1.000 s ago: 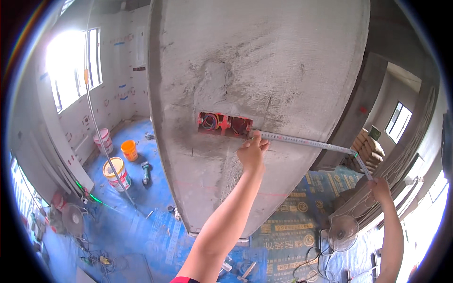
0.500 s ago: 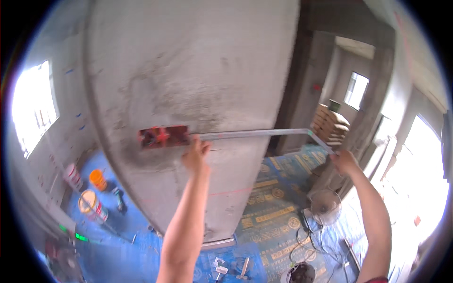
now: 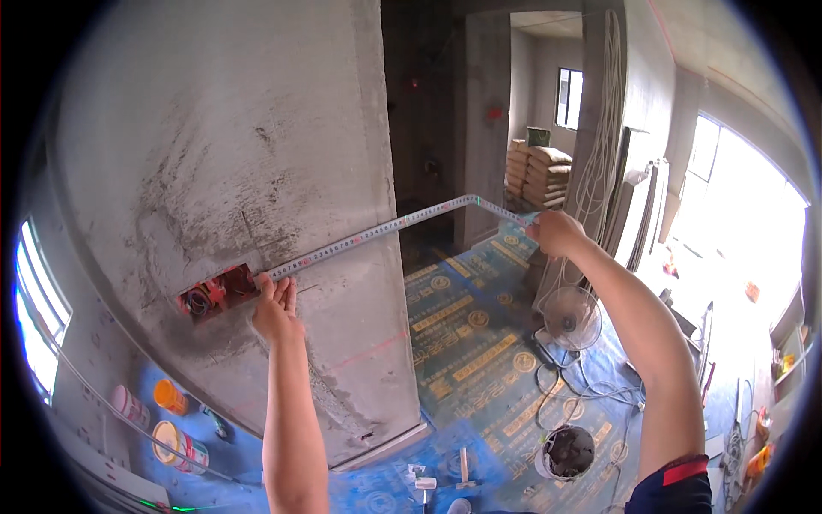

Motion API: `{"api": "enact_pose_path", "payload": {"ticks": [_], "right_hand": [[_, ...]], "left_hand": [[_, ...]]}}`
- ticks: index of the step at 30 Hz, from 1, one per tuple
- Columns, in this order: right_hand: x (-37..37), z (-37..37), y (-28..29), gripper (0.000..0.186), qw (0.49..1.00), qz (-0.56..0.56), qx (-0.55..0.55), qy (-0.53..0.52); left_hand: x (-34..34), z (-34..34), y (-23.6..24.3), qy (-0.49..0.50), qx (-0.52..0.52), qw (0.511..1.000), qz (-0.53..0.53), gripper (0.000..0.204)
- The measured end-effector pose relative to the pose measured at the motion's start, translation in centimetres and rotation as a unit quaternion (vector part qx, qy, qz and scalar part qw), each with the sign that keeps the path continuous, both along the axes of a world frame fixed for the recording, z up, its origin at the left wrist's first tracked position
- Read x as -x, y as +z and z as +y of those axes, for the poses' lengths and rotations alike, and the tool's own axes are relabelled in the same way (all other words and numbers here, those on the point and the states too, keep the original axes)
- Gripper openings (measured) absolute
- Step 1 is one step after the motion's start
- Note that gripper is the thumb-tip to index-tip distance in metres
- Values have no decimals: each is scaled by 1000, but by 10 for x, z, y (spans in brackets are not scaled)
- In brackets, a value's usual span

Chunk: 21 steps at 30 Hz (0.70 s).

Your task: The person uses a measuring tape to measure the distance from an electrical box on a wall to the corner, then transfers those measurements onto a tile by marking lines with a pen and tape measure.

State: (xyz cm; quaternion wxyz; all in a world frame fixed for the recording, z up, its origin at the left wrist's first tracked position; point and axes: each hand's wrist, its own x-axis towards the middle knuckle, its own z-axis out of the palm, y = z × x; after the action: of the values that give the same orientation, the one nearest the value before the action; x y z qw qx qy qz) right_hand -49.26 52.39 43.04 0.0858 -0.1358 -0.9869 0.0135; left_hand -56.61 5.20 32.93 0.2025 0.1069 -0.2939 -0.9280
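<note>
A silver tape measure blade (image 3: 360,237) runs from the wall's red junction box (image 3: 240,284) past the wall's right edge. Its left end meets the box's right side, where my left hand (image 3: 278,315) holds it with closed fingers against the grey wall (image 3: 334,154). Beyond the wall edge the blade bends sharply downward to my right hand (image 3: 561,236). That hand is closed around the other end; any case inside it is hidden. Coiled wires show in the open box.
Blue and dark printed sheeting (image 3: 479,343) covers the floor. A mortar bucket (image 3: 567,451), a clear round fan-like thing (image 3: 572,317) and loose cables lie below my right arm. An orange bucket (image 3: 169,397) stands left; stacked sacks (image 3: 539,176) sit beyond the doorway.
My view has turned right, so wall and box appear farther left. The blade, nearly level before, now slants up to the right in view. Both hands stay on it.
</note>
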Motion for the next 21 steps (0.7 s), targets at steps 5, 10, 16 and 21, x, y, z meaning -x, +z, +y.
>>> {"api": "enact_pose_path", "payload": {"ticks": [5,10,16,21], "right_hand": [[-3,-5,2,26,1000,20,9,-12],[1,-2,3,28,1000,-5,11,-23],[-6,-16,12,30,1000,-9,13,-24],[-5,-12,10,31,1000,-5,8,-23]], "left_hand": [[-2,1,1,2,9,1000,0,47],[0,-2,-3,-1,12,1000,7,45],[-1,-1,-1,23,18,1000,12,40],[-5,7,2,33,17,999,14,40]]}}
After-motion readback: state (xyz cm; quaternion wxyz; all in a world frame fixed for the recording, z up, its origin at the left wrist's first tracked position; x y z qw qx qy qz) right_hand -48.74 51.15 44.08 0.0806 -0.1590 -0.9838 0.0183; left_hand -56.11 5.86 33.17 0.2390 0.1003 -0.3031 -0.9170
